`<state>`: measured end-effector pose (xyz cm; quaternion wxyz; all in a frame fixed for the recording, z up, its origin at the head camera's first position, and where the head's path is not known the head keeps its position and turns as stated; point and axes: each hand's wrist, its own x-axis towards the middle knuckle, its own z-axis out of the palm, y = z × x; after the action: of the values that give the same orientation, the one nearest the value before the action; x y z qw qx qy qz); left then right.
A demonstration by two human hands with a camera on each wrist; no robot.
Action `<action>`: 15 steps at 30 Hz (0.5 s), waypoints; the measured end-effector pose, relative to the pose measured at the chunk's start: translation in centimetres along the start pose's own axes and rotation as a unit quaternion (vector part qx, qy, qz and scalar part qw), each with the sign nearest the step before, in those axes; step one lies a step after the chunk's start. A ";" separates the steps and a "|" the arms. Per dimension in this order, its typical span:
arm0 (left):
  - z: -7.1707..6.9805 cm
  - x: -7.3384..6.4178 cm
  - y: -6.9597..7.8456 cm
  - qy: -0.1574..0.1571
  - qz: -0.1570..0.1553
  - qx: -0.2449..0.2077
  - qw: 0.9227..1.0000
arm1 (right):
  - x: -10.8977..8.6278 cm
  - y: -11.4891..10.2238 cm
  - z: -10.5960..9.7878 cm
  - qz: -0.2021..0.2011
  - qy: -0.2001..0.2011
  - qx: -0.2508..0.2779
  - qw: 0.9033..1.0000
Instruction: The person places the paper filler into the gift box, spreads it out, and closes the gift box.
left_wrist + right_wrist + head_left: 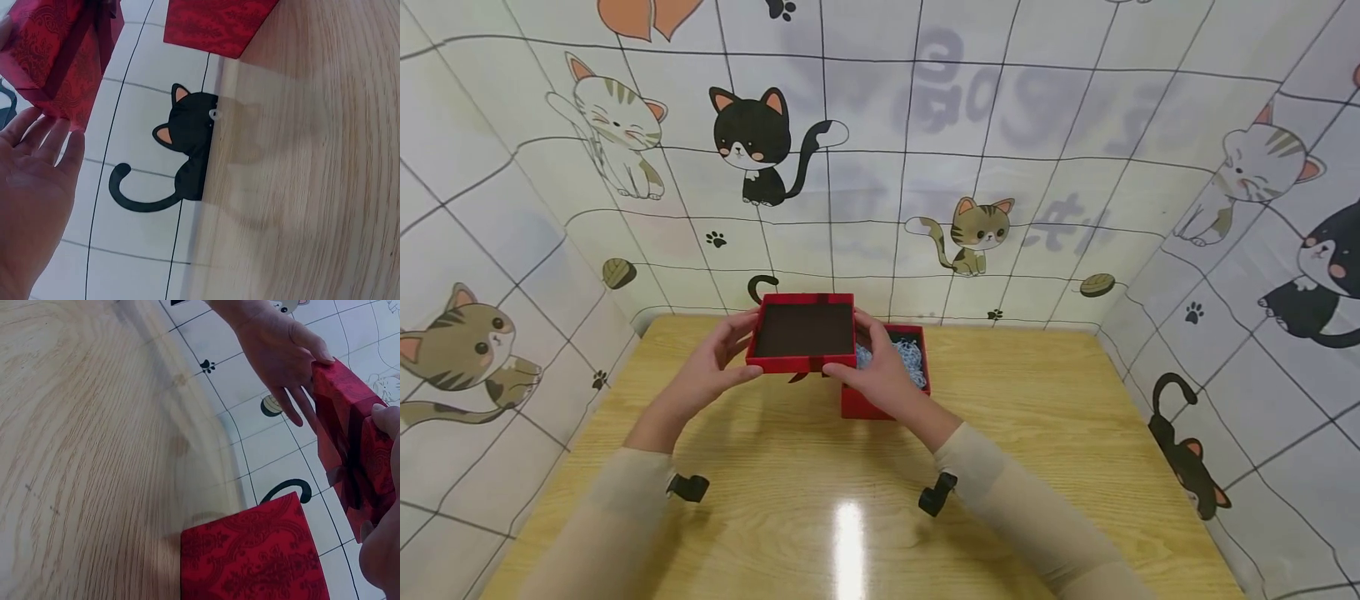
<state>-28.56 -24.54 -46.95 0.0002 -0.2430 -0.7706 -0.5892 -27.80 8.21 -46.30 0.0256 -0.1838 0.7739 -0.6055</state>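
Note:
Both hands hold a red box lid point(805, 329) above the table, its dark inside turned up toward me. My left hand point(711, 367) has the left side, thumb at the near edge and fingers at the far part. On the right side, my right hand point(880, 367) grips the lid between thumb and fingers. A dark red ribbon bow point(353, 481) shows on the lid's patterned outer face in the right wrist view. Behind my right hand stands the open red gift box point(865, 406), partly hidden, with light blue shredded paper point(912, 358) inside.
The box stands on a wooden table point(1022, 433) near its back edge. A white cloth backdrop point(865, 183) with grid lines and cartoon cats rises behind the table and along both sides. Black wrist cameras point(688, 487) sit on the sleeves.

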 end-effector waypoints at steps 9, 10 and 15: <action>1.9 1.0 -0.1 -0.008 0.010 -0.002 1.000 | -0.7 0.4 -2.5 -0.011 0.000 -0.026 1.000; 2.1 1.2 -0.2 -0.009 0.011 0.000 1.000 | -0.8 0.4 -2.7 -0.013 0.002 -0.029 0.999; 3.2 1.9 0.2 -0.016 0.022 -0.002 1.000 | -1.2 0.7 -3.9 -0.028 0.009 -0.020 0.999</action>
<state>-29.28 -20.91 -47.20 0.0001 -0.2693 -0.7639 -0.5865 -27.86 12.32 -46.14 -0.0016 -0.2004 0.7808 -0.5917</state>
